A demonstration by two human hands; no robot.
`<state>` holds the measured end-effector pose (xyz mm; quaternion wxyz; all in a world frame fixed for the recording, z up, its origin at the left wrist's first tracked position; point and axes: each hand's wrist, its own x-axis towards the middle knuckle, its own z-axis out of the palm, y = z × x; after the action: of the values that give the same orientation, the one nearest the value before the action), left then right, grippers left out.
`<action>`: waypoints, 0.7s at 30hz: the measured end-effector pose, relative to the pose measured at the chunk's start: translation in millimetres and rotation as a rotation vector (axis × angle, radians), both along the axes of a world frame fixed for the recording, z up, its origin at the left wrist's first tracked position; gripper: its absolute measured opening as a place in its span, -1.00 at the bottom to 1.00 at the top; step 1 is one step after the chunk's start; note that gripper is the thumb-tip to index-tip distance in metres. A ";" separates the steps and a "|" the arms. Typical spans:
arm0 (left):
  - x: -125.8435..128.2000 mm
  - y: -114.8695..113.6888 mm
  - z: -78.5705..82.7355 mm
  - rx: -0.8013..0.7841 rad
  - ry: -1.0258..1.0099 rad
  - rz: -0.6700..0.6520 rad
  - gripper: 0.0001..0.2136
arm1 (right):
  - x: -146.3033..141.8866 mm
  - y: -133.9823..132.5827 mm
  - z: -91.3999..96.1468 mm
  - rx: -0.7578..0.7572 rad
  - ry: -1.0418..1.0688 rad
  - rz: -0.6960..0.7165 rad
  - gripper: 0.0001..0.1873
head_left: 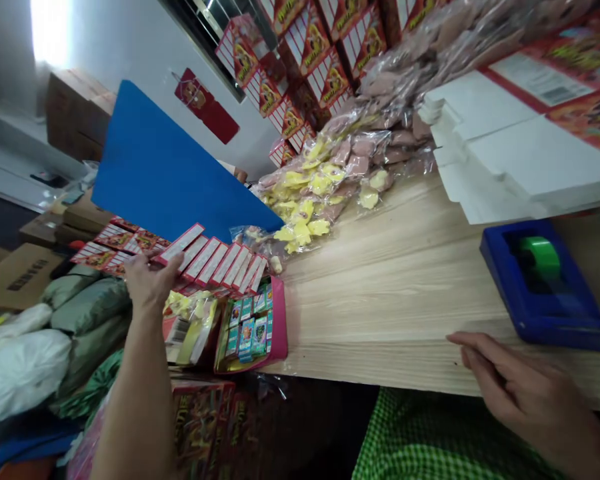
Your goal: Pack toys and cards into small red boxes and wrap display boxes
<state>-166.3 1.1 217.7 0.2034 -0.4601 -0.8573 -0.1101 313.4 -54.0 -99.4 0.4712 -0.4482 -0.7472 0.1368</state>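
Red-and-white card boxes [214, 264], leaning together in a row

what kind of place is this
Probably a small packing room or stockroom for retail goods: printed red-and-yellow cartons are stacked high, clear bags of pink and yellow goods lie on a wooden table, and a blue tape dispenser sits nearby.

Left hand [149, 283] raised, half-closed; right hand [517, 393] low, open.
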 end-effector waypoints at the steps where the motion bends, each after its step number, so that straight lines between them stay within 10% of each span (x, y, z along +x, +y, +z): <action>1: 7.2 0.1 -2.1 0.012 0.076 0.004 -0.19 | -0.1 -0.7 -0.8 0.004 -0.001 0.002 -0.77; 11: 46.3 2.8 -45.8 -0.152 0.380 0.054 -0.02 | -0.4 -4.1 2.5 0.029 0.016 0.042 -0.76; 21: 49.6 13.6 -42.9 -0.034 0.348 0.062 -0.08 | -2.1 -4.1 0.0 -0.013 0.069 0.037 -0.72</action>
<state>-116.7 14.6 174.7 0.3442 -0.4489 -0.8246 -0.0079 311.3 -58.1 -99.4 0.4910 -0.4323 -0.7379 0.1659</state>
